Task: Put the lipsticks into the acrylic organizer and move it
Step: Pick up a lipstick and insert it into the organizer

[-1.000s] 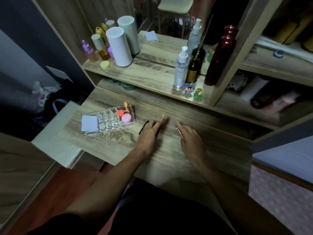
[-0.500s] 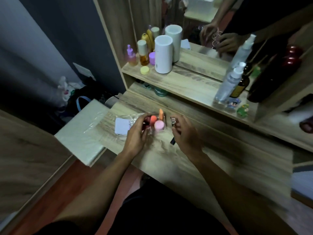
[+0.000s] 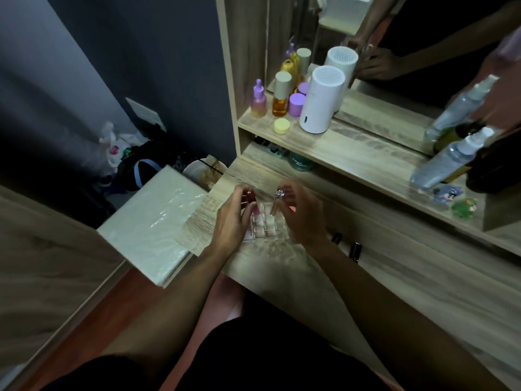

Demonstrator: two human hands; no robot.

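Clear ribbed acrylic organizer [image 3: 266, 224] sits on the woodgrain desk [image 3: 408, 277] between both hands. Left hand [image 3: 231, 218] pinches a red lipstick [image 3: 249, 197]; right hand [image 3: 301, 215] grips a silver-capped lipstick [image 3: 277, 200]. Both hands have come together over the organizer since a second ago.

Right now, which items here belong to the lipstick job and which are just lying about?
In the job:
acrylic organizer
silver-topped lipstick in the right hand
red lipstick in the left hand
two dark lipsticks on the desk

Lying about:
white cylinder
spray bottle
purple-capped bottles
small figurines
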